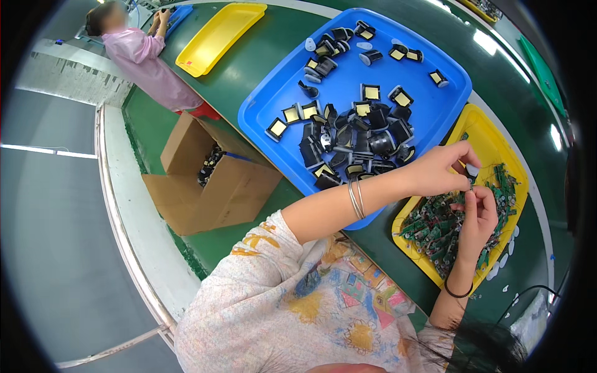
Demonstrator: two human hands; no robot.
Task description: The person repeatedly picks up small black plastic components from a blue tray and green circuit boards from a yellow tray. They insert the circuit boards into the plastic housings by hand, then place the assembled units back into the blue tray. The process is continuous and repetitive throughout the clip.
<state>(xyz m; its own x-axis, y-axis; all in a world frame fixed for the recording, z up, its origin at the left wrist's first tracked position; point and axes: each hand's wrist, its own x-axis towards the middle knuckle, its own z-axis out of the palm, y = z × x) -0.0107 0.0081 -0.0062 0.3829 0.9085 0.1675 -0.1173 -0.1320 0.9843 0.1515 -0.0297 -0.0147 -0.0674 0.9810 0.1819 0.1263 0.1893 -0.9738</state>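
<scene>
My left hand point(438, 168) and my right hand point(477, 217) meet over a yellow tray point(497, 146) that holds several small green circuit boards point(435, 227). Both hands pinch a small part point(469, 181) between their fingertips; its kind is too small to tell. Silver bangles sit on my left wrist and a black band on my right wrist. Left of my hands lies a blue tray point(273, 99) with several black housings point(357, 140), some with yellow faces.
An open cardboard box point(211, 180) with dark parts stands by the green conveyor's edge. A second yellow tray point(217, 37) lies farther along. A person in a pink coat point(146, 59) works at the far end. Small white pieces point(500, 270) lie near my right wrist.
</scene>
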